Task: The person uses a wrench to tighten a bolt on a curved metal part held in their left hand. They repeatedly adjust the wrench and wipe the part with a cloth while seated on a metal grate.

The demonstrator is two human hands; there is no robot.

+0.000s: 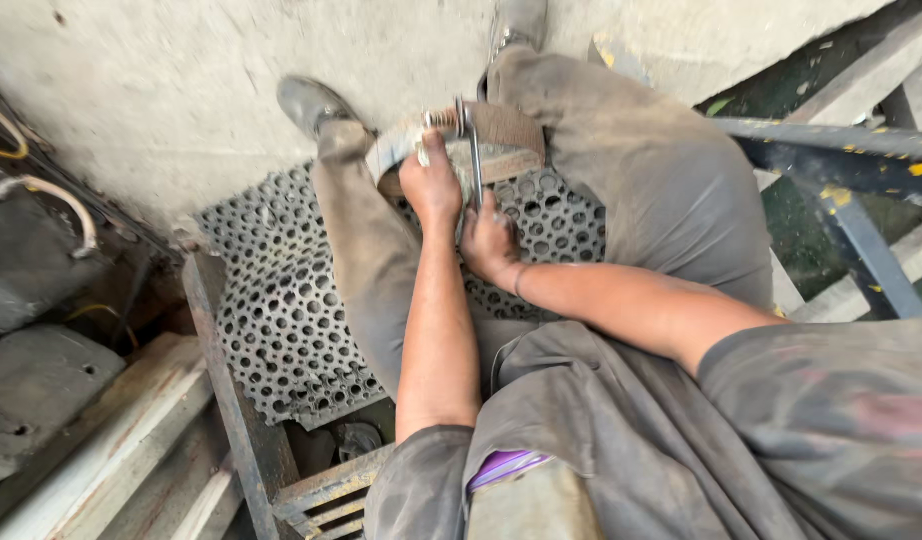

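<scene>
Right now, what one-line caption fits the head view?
Seated over a perforated metal sheet, left hand steadies a curved pad while right hand grips a metal rod.

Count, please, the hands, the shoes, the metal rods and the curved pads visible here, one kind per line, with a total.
Hands: 2, left hand and right hand
Shoes: 2, left shoe and right shoe
Metal rod: 1
Curved pad: 1
Total: 6

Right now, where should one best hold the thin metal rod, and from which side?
Probably the lower end of the metal rod, from the person's side, where the right hand grips it. The rod runs away toward the curved block, whose upper end the left hand crowds.
</scene>
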